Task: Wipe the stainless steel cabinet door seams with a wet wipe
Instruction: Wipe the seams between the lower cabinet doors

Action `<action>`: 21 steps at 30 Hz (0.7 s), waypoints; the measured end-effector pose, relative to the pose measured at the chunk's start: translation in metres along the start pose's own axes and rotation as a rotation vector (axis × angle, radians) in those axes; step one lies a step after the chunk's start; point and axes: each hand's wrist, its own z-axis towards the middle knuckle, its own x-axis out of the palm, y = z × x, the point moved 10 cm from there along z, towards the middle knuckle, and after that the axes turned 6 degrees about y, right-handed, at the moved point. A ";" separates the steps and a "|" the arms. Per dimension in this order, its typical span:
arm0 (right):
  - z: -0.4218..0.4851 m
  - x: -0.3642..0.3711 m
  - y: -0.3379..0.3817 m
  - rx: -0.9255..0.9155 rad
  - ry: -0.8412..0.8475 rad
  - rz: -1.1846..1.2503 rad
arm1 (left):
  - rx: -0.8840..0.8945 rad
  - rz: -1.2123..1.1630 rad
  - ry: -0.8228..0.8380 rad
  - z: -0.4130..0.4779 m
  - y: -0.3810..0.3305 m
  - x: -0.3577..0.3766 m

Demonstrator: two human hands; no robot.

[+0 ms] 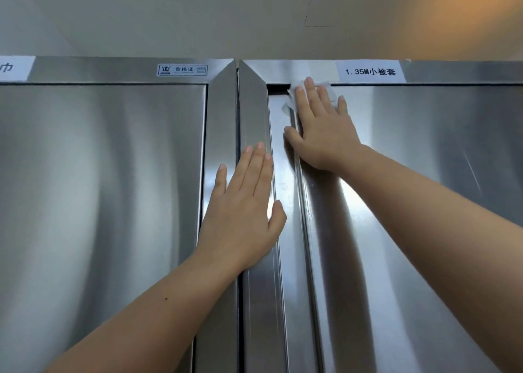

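Presses the wet wipe flat under the straight, spread fingers of the right grip, at the top left corner of the right cabinet door; pinches nothing, curls round nothing, simply pins the cloth to the steel. Shows white edges of the wipe poking out above the fingertips and on the thumb side, over the dark top seam and the head of the vertical seam running down past the thumb and under the wrist. Rests the left grip open as well, palm and straight fingers laid on the frame post below and to the left of the right grip, holding nothing, probably as a brace. Expect a thin, limp, damp sheet: almost weightless, prone to bunching or tearing on a sharp steel edge, gliding easily over the smooth, slippery panel. Better worked with fingertips pushing a folded edge into the groove than with a flat palm, judging by the narrowness of the seams. As for containers: 2 cabinets, shut or nearly so, contents hidden. Reads "1.35M" plus Chinese characters on a white label just right of the right grip's fingertips, perhaps naming the stock inside. Shows a small certificate sticker well to the left, above the left cabinet door.
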 end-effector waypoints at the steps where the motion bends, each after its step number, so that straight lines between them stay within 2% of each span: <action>1: -0.005 0.002 0.002 -0.005 -0.005 0.011 | -0.003 0.003 0.002 0.000 0.000 0.000; 6: -0.035 0.008 0.006 -0.063 -0.064 -0.013 | -0.003 0.006 -0.002 0.000 0.000 0.000; 12: -0.020 0.001 0.018 -0.067 -0.074 -0.116 | -0.001 -0.013 -0.008 0.000 0.000 -0.002; 21: -0.022 0.006 0.013 -0.145 -0.072 0.117 | -0.009 -0.008 -0.010 0.000 0.002 0.001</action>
